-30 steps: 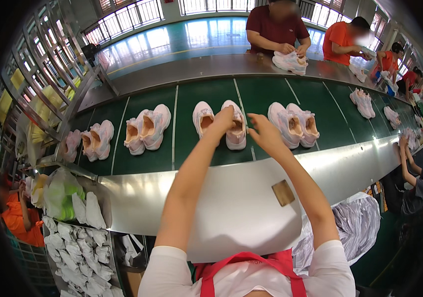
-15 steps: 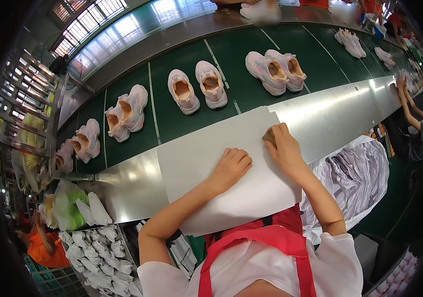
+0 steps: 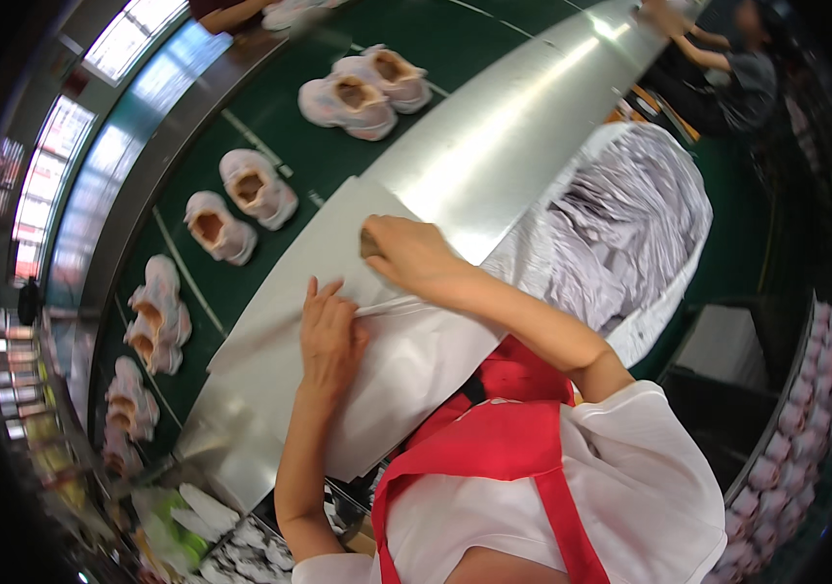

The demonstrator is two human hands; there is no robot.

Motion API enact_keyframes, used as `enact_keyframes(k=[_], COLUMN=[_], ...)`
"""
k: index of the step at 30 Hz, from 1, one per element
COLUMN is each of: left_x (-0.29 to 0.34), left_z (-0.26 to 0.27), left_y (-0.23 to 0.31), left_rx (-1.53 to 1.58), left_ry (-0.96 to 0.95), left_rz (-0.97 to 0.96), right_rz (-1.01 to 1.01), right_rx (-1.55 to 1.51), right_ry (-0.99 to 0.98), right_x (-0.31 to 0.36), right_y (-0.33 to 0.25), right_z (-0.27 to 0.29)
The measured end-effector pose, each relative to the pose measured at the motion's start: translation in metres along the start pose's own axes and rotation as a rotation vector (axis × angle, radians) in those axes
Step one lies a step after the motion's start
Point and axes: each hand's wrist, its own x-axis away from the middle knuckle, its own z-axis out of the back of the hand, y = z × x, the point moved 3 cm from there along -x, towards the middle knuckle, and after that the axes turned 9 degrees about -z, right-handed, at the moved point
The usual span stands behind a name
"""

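Across a brushed-silver metal ledge (image 3: 494, 146), along a dark green belt (image 3: 324, 161) with white cross lines, touching large smooth white paper sheets (image 3: 406, 360). Pinching a small brown rectangular block (image 3: 369, 243) between thumb and fingers of the right hand (image 3: 411, 253), near the sheets' far end. Resting the left hand (image 3: 331, 336) on the paper, fingers loosely spread, with a raised crease running between the two hands. Facing pale pink-and-white sneakers (image 3: 280, 202) with tan linings, set in pairs on the belt beyond the sheets. Wearing a bright red cloth apron (image 3: 484, 443) over a white short-sleeved shirt (image 3: 650, 467).
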Motion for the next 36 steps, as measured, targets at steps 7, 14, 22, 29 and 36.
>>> enact_keyframes(k=[7,14,22,29,36], left_x=[0.000,-0.006,-0.011,-0.031,-0.043], left_z=[0.015,0.006,0.004,0.002,0.007], left_y=[0.006,0.006,0.015,0.032,0.050], left_rx=[0.324,0.417,0.409,0.474,0.528], left_ry=[-0.121,-0.170,-0.245,-0.220,-0.220], left_rz=[0.300,0.333,0.185,0.045,-0.169], right_rz=[-0.162,-0.634,-0.889,-0.653,-0.841], right_rx=[-0.458,0.671,0.182,-0.192,-1.021], right_ry=[0.513,0.810,0.418,0.544,0.524], right_x=[0.057,0.199,0.219,0.219,0.176], right_y=[0.053,0.310,0.329,0.305,0.224], right_z=[0.057,0.048,0.081,0.121,0.119])
